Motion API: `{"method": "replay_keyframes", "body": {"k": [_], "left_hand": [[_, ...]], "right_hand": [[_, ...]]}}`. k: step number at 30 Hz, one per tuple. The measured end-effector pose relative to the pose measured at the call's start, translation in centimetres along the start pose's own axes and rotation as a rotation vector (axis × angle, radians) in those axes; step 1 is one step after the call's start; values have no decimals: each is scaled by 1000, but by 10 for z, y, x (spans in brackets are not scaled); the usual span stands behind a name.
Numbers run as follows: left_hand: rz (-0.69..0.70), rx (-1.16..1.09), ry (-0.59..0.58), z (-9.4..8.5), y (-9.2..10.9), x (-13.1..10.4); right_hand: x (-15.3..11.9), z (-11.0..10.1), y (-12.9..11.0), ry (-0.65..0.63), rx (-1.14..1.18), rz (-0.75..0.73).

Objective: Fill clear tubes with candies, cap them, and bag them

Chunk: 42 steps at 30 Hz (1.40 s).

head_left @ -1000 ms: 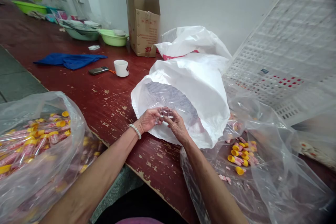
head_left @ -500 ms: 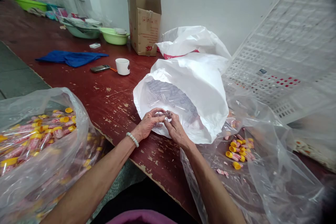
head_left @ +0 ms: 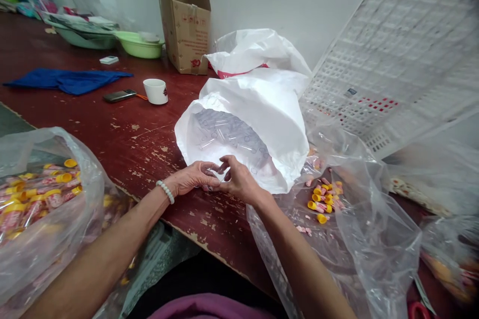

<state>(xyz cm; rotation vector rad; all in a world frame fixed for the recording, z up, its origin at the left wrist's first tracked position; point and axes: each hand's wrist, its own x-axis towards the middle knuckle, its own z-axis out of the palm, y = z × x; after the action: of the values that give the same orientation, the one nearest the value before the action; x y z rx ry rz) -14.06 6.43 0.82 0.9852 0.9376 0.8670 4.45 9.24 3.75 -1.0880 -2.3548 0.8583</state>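
My left hand (head_left: pixel 194 177), with a pale bead bracelet at the wrist, has its fingers curled at the lip of a white sack (head_left: pixel 277 124). Close against it, my right hand (head_left: pixel 237 179) has thumb and fingers bent; the fingertips of both hands meet. Whatever they hold is too small and hidden to name. Clear tubes (head_left: pixel 232 132) lie inside the sack's open mouth. Yellow-capped pink pieces (head_left: pixel 325 197) rest on clear plastic at the right. A clear bag (head_left: pixel 86 184) on the left holds many yellow-capped tubes (head_left: pixel 48 194).
Behind stand a cardboard box (head_left: pixel 190 35), a white cup (head_left: pixel 156 91), a phone (head_left: pixel 119 95), a blue cloth (head_left: pixel 71 79) and a green basin (head_left: pixel 138 46). A white perforated crate (head_left: pixel 404 50) leans at the right. Red-handled scissors (head_left: pixel 418 310) lie at bottom right.
The camera view has turned right, so the scene sits further left. My hands have drawn back slightly towards the sack's near edge, and my right hand's fingers are now raised and arched.
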Motion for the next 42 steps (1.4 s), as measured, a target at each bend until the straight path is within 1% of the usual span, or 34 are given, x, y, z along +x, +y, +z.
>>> {"method": "replay_keyframes", "body": {"k": [1, 2, 4, 6, 7, 9, 11, 13, 14, 15, 16, 18, 19, 20, 21, 23, 25, 27, 29, 30, 31, 33, 34, 35, 36, 38, 39, 40, 42], "left_hand": [[-12, -95, 24, 1, -1, -1], [-15, -198, 55, 1, -3, -1], [7, -371, 120, 3, -5, -2], [49, -462, 145, 4, -6, -1], [63, -487, 146, 5, -6, -1], [73, -524, 138, 7, -6, 0], [76, -554, 130, 10, -6, 1], [89, -553, 115, 15, -7, 1], [104, -541, 106, 18, -7, 0], [122, -523, 97, 21, -7, 0], [146, -498, 91, 26, -8, 0], [207, -427, 81, 35, -9, 1], [242, -380, 79, 41, -11, 1], [277, -325, 83, 46, -12, 2], [305, -263, 95, 51, -14, 3], [340, -132, 150, 61, -17, 6], [366, -10, 227, 68, -20, 10], [400, 103, 293, 72, -23, 13], [421, 162, 347, 76, -24, 15], [418, 160, 367, 77, -24, 14], [409, 141, 381, 78, -24, 13], [388, 86, 381, 80, -23, 8], [381, 67, 364, 82, -23, 6], [375, 60, 342, 85, -22, 4], [370, 58, 319, 88, -21, 3], [356, 49, 276, 100, -21, 3], [345, 44, 252, 107, -22, 3], [332, 43, 228, 114, -23, 5], [308, 54, 182, 130, -26, 8]], "right_hand": [[1, -8, 8, 26, -26, -7], [1, -17, 18, 53, -123, 9], [2, -35, 38, 84, -434, 82], [4, -48, 57, 51, -680, 137], [4, -52, 64, 20, -727, 145], [5, -55, 72, -12, -722, 137], [3, -54, 69, 8, -736, 137], [-1, -48, 56, 122, -655, 128], [-4, -44, 48, 189, -535, 117], [-8, -39, 38, 239, -356, 106], [-12, -34, 28, 263, -140, 95], [-19, -21, 11, 253, 242, 87], [-22, -15, 5, 249, 351, 98], [-24, -9, 0, 263, 400, 115], [-27, -4, -3, 290, 400, 140], [-31, 2, -8, 342, 339, 200], [-39, 3, -12, 348, 284, 232], [-51, -4, -14, 309, 257, 196], [-68, -21, -11, 309, 235, 131], [-78, -33, -6, 347, 201, 113], [-91, -47, 3, 417, 139, 118], [-116, -77, 28, 581, -61, 199], [-129, -91, 44, 639, -189, 264], [-140, -103, 61, 601, -309, 329], [-149, -111, 78, 498, -418, 374], [-161, -118, 107, 299, -580, 415], [-164, -117, 117, 229, -624, 422], [-165, -115, 125, 196, -646, 425], [-165, -111, 129, 202, -660, 434]]}}
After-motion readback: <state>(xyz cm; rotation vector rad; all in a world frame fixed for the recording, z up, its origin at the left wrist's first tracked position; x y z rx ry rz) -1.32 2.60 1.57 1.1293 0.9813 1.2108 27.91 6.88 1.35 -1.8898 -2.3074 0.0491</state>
